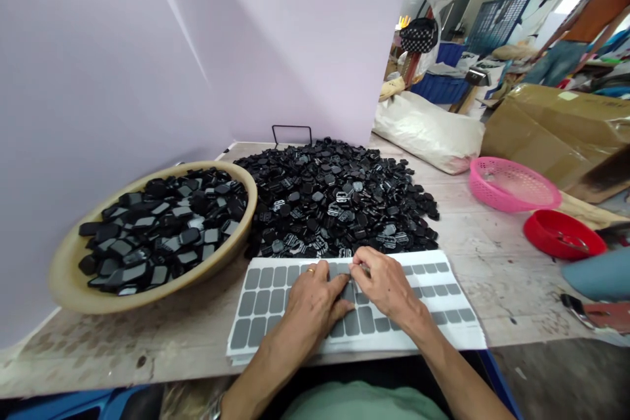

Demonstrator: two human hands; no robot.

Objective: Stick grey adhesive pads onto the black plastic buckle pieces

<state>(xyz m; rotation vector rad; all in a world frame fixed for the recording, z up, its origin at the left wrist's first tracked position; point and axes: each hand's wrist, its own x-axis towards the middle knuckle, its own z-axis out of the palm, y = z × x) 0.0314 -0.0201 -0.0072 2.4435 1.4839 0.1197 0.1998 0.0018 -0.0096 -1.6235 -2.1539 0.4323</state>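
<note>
A stack of white sheets (394,341) with rows of grey stickers lies at the table's front edge. My left hand (311,298) rests on it, thumb and index finger closed around what looks like a small black plastic piece, mostly hidden. Close beside it, my right hand (386,283) has its fingers pinched together at the same spot; whatever they hold is too small to make out. Just behind the sheets spreads a heap of small black plastic pieces (335,190), some showing slots. To the left, a cream basin (69,289) holds many black pieces with grey faces.
A pink perforated basket (516,200) and a red bowl (546,236) stand at the right. Behind them are a white sack (428,131) and a cardboard box (556,138). A thin black wire frame (291,126) stands by the pale wall. Another person (590,33) is in the background.
</note>
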